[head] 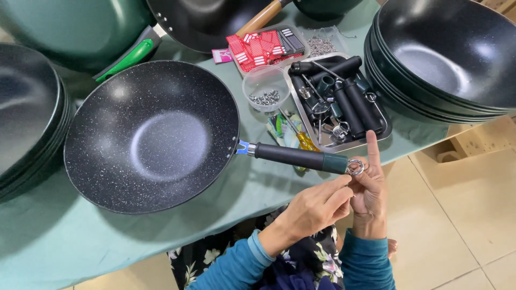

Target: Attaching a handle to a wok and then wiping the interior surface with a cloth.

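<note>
A black speckled wok (152, 136) lies on the green-covered table (64, 236), its black and dark green handle (299, 157) pointing right over the table's edge. A metal hanging ring (355, 167) sits at the handle's end. My left hand (314, 208) pinches at the ring from below with thumb and fingers. My right hand (370, 182) touches the ring from the right, its index finger pointing straight up.
A metal tray (379, 134) with black handles and metal parts lies behind the handle. A clear cup of small rivets (265, 88), a yellow-handled screwdriver (301, 136), red packets (258, 47) and stacks of woks at the right (441, 59) and left (27, 118) surround it.
</note>
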